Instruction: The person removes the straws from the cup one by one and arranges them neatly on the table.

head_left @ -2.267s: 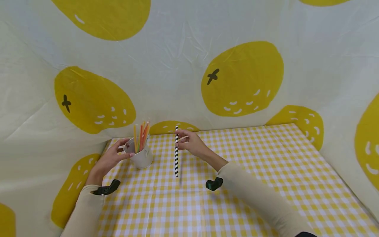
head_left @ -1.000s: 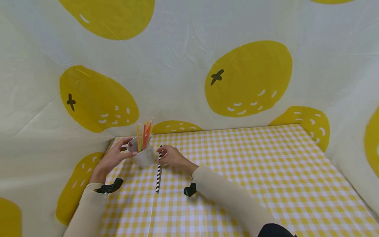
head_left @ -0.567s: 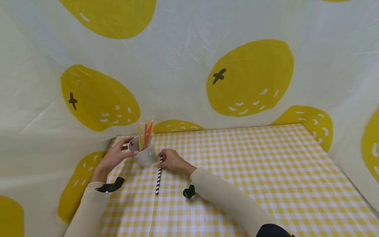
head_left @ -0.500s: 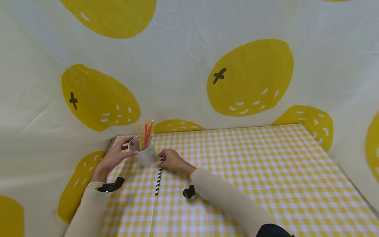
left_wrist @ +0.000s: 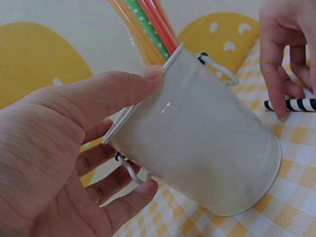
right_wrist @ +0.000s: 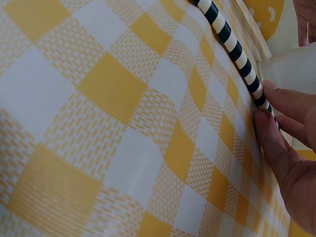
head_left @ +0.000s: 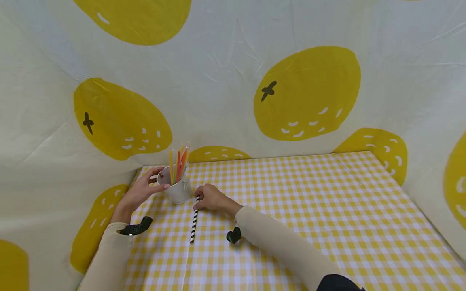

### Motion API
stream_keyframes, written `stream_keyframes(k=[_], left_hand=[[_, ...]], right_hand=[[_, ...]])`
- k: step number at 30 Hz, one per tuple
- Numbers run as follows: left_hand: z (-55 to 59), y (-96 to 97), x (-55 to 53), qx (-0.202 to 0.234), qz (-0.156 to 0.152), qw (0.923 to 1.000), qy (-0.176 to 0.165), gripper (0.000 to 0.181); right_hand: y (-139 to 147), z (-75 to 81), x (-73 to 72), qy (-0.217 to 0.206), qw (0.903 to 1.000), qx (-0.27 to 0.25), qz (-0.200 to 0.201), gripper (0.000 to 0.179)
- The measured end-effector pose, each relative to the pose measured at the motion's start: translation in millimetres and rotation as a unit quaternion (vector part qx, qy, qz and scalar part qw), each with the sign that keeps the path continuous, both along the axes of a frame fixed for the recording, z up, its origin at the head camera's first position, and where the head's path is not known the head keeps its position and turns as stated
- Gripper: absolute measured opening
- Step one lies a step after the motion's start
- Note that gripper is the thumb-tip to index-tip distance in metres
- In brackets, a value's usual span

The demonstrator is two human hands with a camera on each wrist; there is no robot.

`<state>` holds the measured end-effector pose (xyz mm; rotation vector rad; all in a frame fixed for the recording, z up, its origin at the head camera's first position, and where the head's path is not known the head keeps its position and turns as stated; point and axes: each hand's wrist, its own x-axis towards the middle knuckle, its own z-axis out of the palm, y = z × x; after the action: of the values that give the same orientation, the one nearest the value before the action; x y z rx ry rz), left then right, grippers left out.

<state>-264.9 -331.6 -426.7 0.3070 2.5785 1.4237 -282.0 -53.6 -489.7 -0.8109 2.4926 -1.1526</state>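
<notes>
A small white metal bucket (head_left: 178,194) stands at the back left of the table, holding several straws (head_left: 178,167) in yellow, orange and red; a green dotted straw (left_wrist: 147,29) shows in the left wrist view. My left hand (head_left: 140,195) grips the bucket's rim, thumb on the near side and fingers around the far side by a wire handle (left_wrist: 129,170). Just right of the bucket, my right hand (head_left: 212,198) pinches the upper part of a black-and-white striped straw (head_left: 193,228). That straw lies along the tablecloth, its free end pointing toward me.
A yellow-and-white checked tablecloth (head_left: 291,210) covers the table. Behind and to the left hangs a pale curtain (head_left: 218,101) printed with large yellow fruit. The bucket is close to the table's back left corner.
My right hand has carried the striped straw left and down, from raised above the table to flat beside the bucket, then slightly toward me. My left hand has stayed on the bucket.
</notes>
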Motion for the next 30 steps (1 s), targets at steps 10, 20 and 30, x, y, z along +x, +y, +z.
stream_keyframes(k=[10,20,30], left_hand=[[0.6,0.5,1.0,-0.003,0.002,1.0000,-0.003,0.084],[1.6,0.4,2.1,0.008,-0.004,0.9999,-0.013,0.087],[-1.3,-1.5,2.9,0.011,-0.004,0.9999,-0.011,0.086]], right_hand=[[4.8,5.6,-0.1,0.014,0.9997,-0.004,0.019,0.036],[13.9,13.2,-6.5,0.013,0.9988,-0.045,0.011,0.037],[20.1,30.8,-14.6,0.001,0.9901,-0.137,-0.031,0.033]])
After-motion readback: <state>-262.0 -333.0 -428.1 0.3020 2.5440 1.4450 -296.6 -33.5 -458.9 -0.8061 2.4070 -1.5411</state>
